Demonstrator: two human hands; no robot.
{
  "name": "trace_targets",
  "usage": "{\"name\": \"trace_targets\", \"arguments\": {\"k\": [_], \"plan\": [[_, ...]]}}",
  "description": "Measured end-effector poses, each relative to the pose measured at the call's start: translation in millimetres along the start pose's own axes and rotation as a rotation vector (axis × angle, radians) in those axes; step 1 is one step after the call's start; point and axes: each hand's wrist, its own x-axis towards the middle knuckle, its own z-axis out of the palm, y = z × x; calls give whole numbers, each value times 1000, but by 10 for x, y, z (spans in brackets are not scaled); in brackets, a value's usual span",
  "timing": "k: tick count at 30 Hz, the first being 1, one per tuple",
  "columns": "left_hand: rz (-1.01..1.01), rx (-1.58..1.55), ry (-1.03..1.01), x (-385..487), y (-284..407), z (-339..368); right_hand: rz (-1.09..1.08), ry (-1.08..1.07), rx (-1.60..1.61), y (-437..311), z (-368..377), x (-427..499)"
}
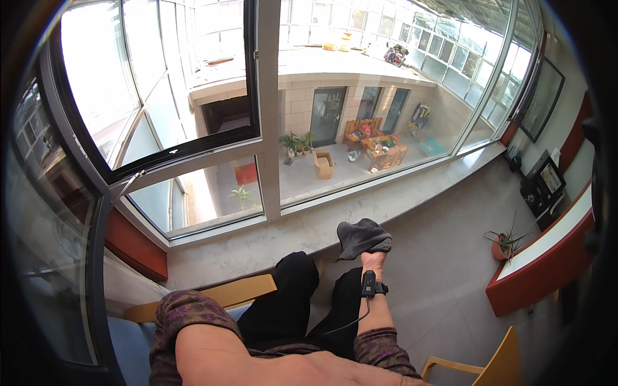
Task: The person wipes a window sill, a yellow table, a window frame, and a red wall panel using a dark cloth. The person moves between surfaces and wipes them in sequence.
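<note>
A dark grey cloth [363, 237] is draped over my right hand [374, 261], which grips it from below near the marble windowsill [309, 235]. The cloth covers the fingers. A black watch-like band and a small black device with a cable are on the right wrist. Close to the camera, at the bottom edge, my left hand [333, 369] lies across the front of my body; its fingers are partly cut off, so their pose is unclear. My knees, in black trousers [297, 284], point towards the sill.
Large windows rise beyond the sill, with an open sash [176, 152] at left. A wooden armchair's armrest [241, 291] is beside my left leg, another wooden chair [499, 359] at lower right. A red-edged white counter [540, 251] with a potted plant [503, 247] stands at right.
</note>
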Motion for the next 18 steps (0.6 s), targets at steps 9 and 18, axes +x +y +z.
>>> {"name": "trace_targets", "arguments": {"k": [9,18], "plan": [[118,-123,-103,98,-124,-188,67,35,-7,14,26,-5],[81,116,133,124,-37,-37,55,92,-80,39,-18,19]]}}
